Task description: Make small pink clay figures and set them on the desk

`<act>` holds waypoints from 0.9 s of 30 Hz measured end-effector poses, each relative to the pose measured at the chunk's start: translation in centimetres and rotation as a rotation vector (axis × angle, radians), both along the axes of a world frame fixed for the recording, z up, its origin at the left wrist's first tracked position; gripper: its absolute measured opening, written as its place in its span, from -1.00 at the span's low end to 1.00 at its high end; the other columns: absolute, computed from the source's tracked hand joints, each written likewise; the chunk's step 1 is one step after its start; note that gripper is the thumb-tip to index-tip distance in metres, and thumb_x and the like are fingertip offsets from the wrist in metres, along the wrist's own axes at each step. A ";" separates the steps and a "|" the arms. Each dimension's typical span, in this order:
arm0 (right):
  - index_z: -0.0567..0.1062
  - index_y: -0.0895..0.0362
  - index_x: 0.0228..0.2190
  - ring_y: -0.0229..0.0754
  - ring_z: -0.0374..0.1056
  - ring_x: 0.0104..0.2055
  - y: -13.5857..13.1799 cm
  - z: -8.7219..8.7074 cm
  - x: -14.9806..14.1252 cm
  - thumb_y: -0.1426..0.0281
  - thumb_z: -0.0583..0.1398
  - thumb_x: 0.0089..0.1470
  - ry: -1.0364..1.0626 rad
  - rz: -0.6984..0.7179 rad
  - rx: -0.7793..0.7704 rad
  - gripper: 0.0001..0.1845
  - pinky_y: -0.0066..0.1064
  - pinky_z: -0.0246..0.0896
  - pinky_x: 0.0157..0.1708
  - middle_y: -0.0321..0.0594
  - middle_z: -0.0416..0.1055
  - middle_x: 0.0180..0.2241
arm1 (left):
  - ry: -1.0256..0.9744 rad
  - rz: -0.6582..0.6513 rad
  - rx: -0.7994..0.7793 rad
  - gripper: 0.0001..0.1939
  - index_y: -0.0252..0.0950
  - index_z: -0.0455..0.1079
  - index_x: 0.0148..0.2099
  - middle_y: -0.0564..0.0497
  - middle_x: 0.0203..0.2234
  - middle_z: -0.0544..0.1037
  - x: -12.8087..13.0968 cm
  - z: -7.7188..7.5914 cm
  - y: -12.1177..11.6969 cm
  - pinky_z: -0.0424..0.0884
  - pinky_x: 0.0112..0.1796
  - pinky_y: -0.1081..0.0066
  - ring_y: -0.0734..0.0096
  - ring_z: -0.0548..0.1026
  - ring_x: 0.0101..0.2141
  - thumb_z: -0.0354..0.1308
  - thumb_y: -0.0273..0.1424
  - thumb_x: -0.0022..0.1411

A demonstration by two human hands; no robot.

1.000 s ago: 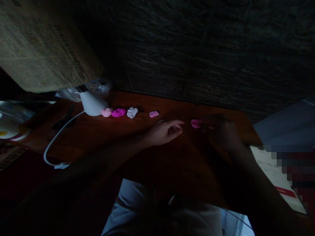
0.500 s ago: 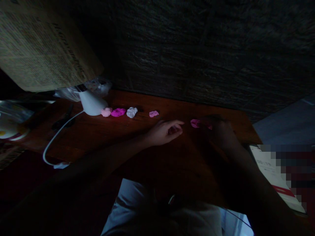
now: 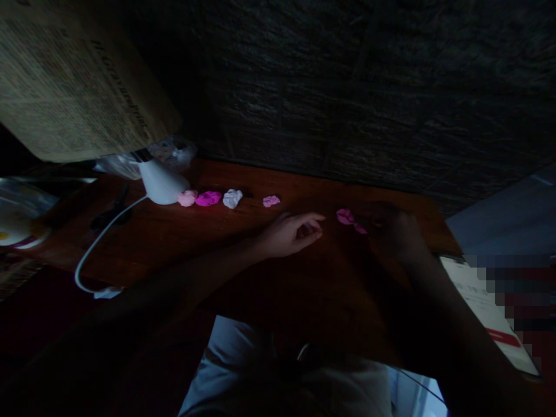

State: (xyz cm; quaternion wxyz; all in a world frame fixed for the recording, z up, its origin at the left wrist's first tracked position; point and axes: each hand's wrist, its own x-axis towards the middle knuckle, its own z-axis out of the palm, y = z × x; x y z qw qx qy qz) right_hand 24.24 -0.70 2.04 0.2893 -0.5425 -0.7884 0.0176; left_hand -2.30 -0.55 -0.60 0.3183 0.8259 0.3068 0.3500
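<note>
1. The left hand [image 3: 289,236] is over the worktop [image 3: 304,190], grip curled, fingertips apart.
2. The right hand [image 3: 397,231] is beside a pink bit [image 3: 360,228]; too dark to tell whether its grip is clamped on it.
3. A pink lump [image 3: 345,216] lies between the hands.

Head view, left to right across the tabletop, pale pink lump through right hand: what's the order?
Pale pink lump → magenta lump → white lump → small pink lump → deeper pink piece → right hand. Left hand left out: its sideways span overlaps the small pink lump's.
</note>
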 end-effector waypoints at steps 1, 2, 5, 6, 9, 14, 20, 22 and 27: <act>0.68 0.06 -0.24 0.04 0.59 -0.26 0.0 0.1 0.3 0.35 0.19 0.21 0.014 -0.034 0.016 -0.76 -0.22 0.43 -0.29 -0.09 0.67 -0.22 | 0.004 0.004 -0.001 -0.69 -0.32 0.43 0.10 -0.08 -0.19 0.68 0.0 0.0 0.0 0.53 -0.09 0.40 0.41 0.64 -0.20 0.18 -0.37 0.34; 0.68 0.06 -0.22 0.06 0.60 -0.23 0.1 0.1 0.6 0.35 0.19 0.20 0.023 -0.071 0.029 -0.76 -0.19 0.45 -0.26 -0.08 0.67 -0.19 | 0.006 0.007 -0.002 -0.69 -0.31 0.43 0.10 -0.07 -0.19 0.68 0.0 0.0 0.0 0.53 -0.09 0.40 0.42 0.64 -0.20 0.18 -0.36 0.34; 0.68 0.06 -0.20 0.10 0.61 -0.17 0.2 0.1 0.9 0.34 0.19 0.19 0.030 -0.113 0.043 -0.75 -0.16 0.47 -0.20 -0.06 0.67 -0.15 | 0.010 0.008 -0.004 -0.69 -0.30 0.43 0.10 -0.07 -0.18 0.69 0.0 0.0 0.0 0.54 -0.11 0.40 0.41 0.64 -0.21 0.17 -0.37 0.34; 0.68 0.06 -0.20 0.09 0.61 -0.18 0.2 0.1 0.8 0.34 0.19 0.19 0.024 -0.104 0.043 -0.74 -0.17 0.47 -0.22 -0.06 0.67 -0.16 | 0.009 0.008 -0.004 -0.69 -0.30 0.43 0.10 -0.07 -0.18 0.69 0.0 0.0 0.0 0.54 -0.12 0.40 0.41 0.64 -0.21 0.17 -0.37 0.34; 0.68 0.09 -0.15 0.06 0.60 -0.25 0.1 -0.1 0.4 0.36 0.20 0.18 -0.005 -0.092 0.047 -0.72 -0.23 0.45 -0.31 -0.05 0.67 -0.19 | 0.004 0.007 -0.004 -0.70 -0.30 0.43 0.10 -0.07 -0.19 0.69 0.0 0.0 0.0 0.55 -0.12 0.38 0.41 0.64 -0.21 0.17 -0.37 0.34; 0.67 0.11 -0.16 -0.02 0.57 -0.35 0.0 -0.2 -0.1 0.40 0.21 0.16 -0.016 -0.082 0.053 -0.73 -0.28 0.41 -0.36 -0.06 0.67 -0.23 | 0.015 0.005 0.003 -0.70 -0.32 0.43 0.09 -0.08 -0.18 0.69 0.0 0.1 0.0 0.54 -0.16 0.42 0.42 0.64 -0.21 0.17 -0.37 0.35; 0.64 0.13 -0.16 0.05 0.55 -0.29 0.0 -0.5 -0.6 0.41 0.22 0.15 -0.069 -0.067 0.067 -0.76 -0.24 0.40 -0.33 -0.03 0.64 -0.27 | -0.023 0.040 0.015 -0.72 -0.34 0.45 0.05 -0.11 -0.15 0.68 0.6 -0.1 0.3 0.53 -0.19 0.42 0.41 0.63 -0.23 0.18 -0.36 0.34; 0.63 0.14 -0.18 0.05 0.53 -0.30 0.0 -0.5 -0.8 0.40 0.20 0.17 -0.081 -0.065 0.080 -0.77 -0.21 0.40 -0.31 -0.01 0.62 -0.29 | -0.030 0.089 -0.001 -0.72 -0.34 0.45 0.05 -0.13 -0.13 0.67 1.4 -0.1 0.8 0.53 -0.19 0.40 0.39 0.63 -0.22 0.18 -0.34 0.35; 0.62 0.13 -0.15 0.07 0.51 -0.29 -0.1 -0.3 -0.9 0.34 0.17 0.23 -0.065 -0.035 0.123 -0.74 -0.15 0.42 -0.27 0.00 0.61 -0.28 | 0.125 0.147 -0.059 -0.38 -0.37 0.33 0.23 -0.20 -0.07 0.63 4.2 0.0 3.3 0.52 -0.04 0.19 0.22 0.61 -0.15 0.35 -0.22 0.21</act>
